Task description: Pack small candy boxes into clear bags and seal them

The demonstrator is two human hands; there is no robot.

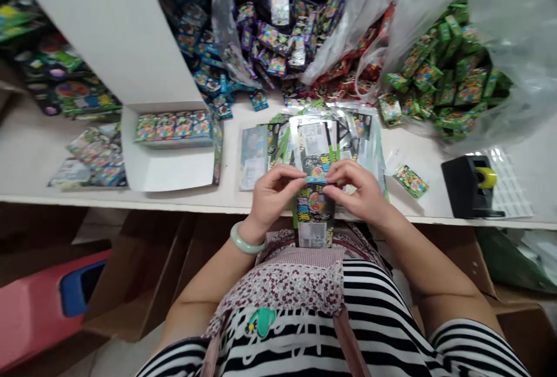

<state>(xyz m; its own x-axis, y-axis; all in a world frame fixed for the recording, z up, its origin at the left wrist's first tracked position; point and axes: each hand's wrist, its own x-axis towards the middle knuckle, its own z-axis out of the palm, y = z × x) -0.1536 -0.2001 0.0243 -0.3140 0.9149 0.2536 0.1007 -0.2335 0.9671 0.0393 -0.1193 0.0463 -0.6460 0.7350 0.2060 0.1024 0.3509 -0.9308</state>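
A black printed packaging bag (314, 209) hangs over the table's front edge, close to my body. My left hand (278, 191) pinches its left side with thumb and forefinger. On the other side, my right hand (354, 188) grips the bag the same way. Between my fingertips runs a narrow blue, colourful strip (317, 180); whether it belongs to the bag or is a separate small packet, I cannot tell. Just beyond my fingers lies a spread pile of similar flat bags (311, 133) with silvery edges.
Plastic sacks hold purple packets (274, 37), red packets (369, 58) and green packets (456, 84). A white carton (169, 174) with a row of small boxes stands left. One green packet (411, 181) lies near a tape dispenser (467, 185). Blue packets (221, 104) lie behind the carton.
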